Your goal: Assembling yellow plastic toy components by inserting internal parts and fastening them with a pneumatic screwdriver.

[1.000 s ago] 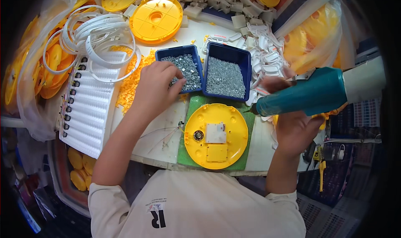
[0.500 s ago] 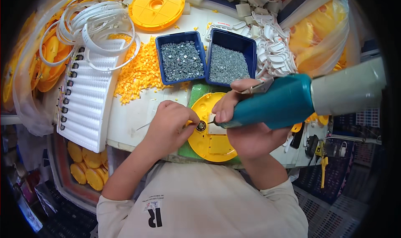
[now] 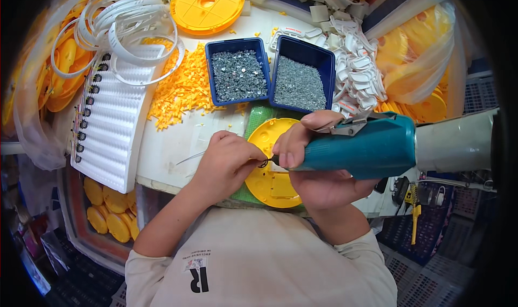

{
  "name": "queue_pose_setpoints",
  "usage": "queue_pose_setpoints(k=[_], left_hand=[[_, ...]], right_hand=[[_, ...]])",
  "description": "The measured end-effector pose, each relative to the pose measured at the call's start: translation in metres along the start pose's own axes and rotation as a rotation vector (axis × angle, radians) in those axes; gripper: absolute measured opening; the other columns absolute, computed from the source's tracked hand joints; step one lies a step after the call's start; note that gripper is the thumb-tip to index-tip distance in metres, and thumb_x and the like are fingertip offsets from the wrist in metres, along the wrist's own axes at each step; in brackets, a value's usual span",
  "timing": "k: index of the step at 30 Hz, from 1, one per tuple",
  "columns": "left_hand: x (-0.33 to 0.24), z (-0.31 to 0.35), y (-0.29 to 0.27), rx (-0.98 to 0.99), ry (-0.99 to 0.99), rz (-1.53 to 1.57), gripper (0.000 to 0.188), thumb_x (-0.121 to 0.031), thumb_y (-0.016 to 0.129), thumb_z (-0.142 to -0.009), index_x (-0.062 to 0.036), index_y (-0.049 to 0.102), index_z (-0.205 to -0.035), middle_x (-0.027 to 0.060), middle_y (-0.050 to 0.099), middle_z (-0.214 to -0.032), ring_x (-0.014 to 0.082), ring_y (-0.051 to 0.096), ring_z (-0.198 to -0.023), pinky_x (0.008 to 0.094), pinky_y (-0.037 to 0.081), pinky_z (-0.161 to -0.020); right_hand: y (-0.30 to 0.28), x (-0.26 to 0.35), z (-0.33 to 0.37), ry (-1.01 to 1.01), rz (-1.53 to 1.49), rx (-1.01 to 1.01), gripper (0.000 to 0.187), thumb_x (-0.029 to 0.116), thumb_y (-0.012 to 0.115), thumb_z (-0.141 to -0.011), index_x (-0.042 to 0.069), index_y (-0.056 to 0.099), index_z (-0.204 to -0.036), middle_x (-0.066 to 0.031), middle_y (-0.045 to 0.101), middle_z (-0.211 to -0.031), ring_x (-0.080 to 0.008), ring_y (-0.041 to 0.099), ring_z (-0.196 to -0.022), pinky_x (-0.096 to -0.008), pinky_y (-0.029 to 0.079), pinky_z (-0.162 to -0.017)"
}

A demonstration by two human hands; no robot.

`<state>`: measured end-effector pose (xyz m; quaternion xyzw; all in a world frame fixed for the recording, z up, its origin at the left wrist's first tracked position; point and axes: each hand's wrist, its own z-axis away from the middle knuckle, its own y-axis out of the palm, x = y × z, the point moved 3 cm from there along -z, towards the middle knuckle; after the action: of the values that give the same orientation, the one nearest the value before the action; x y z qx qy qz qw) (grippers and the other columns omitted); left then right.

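Observation:
My right hand (image 3: 329, 183) is wrapped round a teal electric screwdriver (image 3: 361, 145) with a grey rear sleeve and a metal lever on top. Its dark bit points left, down at a small black round part (image 3: 264, 163) on a yellow plastic disc (image 3: 276, 195). Beside the bit tip, my left hand (image 3: 229, 159) is closed in a pinch; whatever its fingertips hold is hidden. From behind that hand sticks out a thin pointed metal tool (image 3: 190, 158); its grip is out of sight. The disc lies on a green mat (image 3: 259, 114), partly covered by both hands.
Beyond the disc stand two blue bins of small metal screws (image 3: 237, 75) (image 3: 299, 83). Loose yellow pieces (image 3: 181, 97) and a white ridged foam tray (image 3: 116, 123) lie left, under white rings (image 3: 127, 37). White plastic parts (image 3: 356, 75) pile up at right.
The screwdriver has moved slightly so its bit now meets my left fingertips over the black part. My left hand has shifted a little to the right. The whole view has tilted slightly.

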<state>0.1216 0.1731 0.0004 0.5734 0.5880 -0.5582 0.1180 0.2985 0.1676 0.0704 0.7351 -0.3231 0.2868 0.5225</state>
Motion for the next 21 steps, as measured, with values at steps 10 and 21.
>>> queue_pose_setpoints(k=[10, 21], left_hand=[[0.001, 0.001, 0.004, -0.037, -0.072, 0.114, 0.018, -0.003, 0.078, -0.085, -0.012, 0.072, -0.099, 0.0025, 0.073, -0.094, 0.0237, 0.068, -0.095, 0.0405, 0.043, -0.097], [0.003, 0.014, 0.01, -0.005, -0.173, 0.231, 0.032, -0.003, 0.082, -0.083, -0.0089, 0.069, -0.112, 0.005, 0.076, -0.107, 0.0237, 0.069, -0.103, 0.0407, 0.044, -0.1]], right_hand=[[-0.001, 0.005, 0.001, 0.011, 0.027, -0.004, 0.101, 0.087, 0.039, -0.089, 0.0, 0.056, -0.137, -0.014, 0.065, -0.084, -0.0255, 0.063, -0.079, -0.0434, 0.049, -0.085], [-0.001, 0.001, 0.007, -0.007, -0.044, 0.006, 0.104, 0.09, 0.042, -0.086, 0.001, 0.053, -0.138, -0.0116, 0.064, -0.083, -0.0236, 0.062, -0.079, -0.0421, 0.049, -0.084]])
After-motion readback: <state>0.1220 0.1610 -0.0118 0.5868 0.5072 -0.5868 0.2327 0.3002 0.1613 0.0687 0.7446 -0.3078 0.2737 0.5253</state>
